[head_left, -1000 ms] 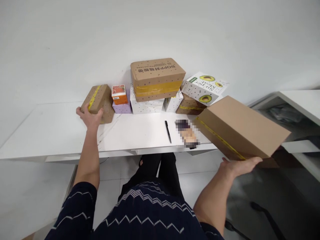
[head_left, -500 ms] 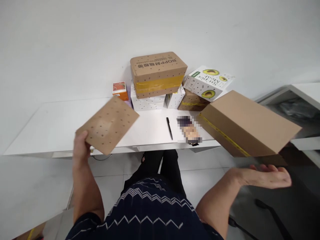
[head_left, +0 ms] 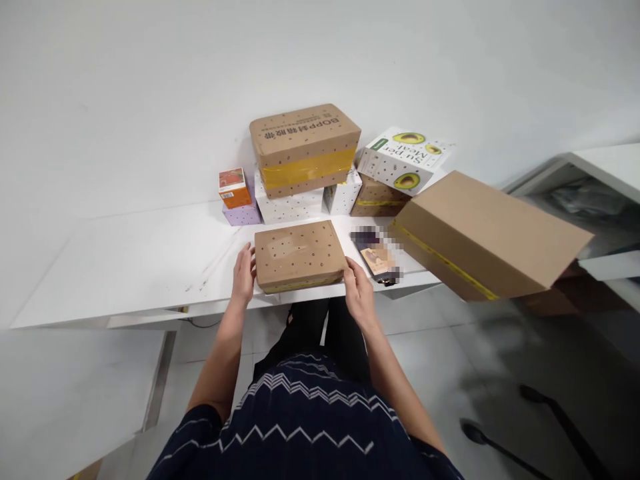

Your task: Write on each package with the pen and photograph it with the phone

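Note:
A small brown cardboard box (head_left: 300,253) with dark specks lies flat near the front edge of the white shelf table (head_left: 150,260). At its left end is my left hand (head_left: 243,275), fingers stretched out and slightly spread, very close to the cardboard. My right hand (head_left: 358,290) grips the box's right front corner, thumb and fingers against it. Just right of that hand lies a phone-like dark item (head_left: 377,257), partly blurred out.
Behind stands a large taped carton (head_left: 305,143) on white speckled boxes (head_left: 290,205). An orange box (head_left: 234,189) rests on a purple box (head_left: 243,215). An avocado-print box (head_left: 407,157) leans at the right. A big brown carton (head_left: 495,233) overhangs the front edge.
The small cardboard box came from the left, held in my left hand, onto the table before me. My right hand moved in from the far right. The black pen is out of sight.

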The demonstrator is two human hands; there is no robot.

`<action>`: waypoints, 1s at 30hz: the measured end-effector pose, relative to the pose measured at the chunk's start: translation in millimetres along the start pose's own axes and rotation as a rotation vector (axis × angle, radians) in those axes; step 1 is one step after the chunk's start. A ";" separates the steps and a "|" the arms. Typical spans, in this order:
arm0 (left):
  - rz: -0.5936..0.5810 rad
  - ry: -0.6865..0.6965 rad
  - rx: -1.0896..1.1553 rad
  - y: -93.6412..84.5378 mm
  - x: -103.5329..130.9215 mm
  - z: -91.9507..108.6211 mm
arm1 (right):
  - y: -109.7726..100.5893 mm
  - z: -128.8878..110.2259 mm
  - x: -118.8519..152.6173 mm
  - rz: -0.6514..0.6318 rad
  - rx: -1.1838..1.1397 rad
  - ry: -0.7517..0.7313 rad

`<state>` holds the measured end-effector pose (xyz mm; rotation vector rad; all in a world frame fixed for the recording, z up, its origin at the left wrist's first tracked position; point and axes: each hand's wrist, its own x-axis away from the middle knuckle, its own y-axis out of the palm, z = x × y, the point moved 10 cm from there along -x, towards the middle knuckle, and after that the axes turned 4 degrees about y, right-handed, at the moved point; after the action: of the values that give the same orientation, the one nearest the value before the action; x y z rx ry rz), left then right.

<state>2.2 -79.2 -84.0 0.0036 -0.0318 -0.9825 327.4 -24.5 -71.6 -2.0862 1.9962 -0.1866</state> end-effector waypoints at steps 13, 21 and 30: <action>-0.163 0.254 -0.290 -3.3 61.0 29.6 | -5.6 -35.8 -3.3 0.005 0.096 -0.077; -0.020 0.332 -0.505 -9.0 53.2 70.2 | -9.3 -53.8 -11.1 0.054 -0.036 -0.110; -0.001 0.388 -0.555 -9.2 49.8 57.9 | 1.0 -9.3 2.6 -0.020 -0.044 -0.026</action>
<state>20.5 -125.1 -25.0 -0.3149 0.5965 -0.9515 324.2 -28.0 -63.2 -2.1246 1.9825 -0.1199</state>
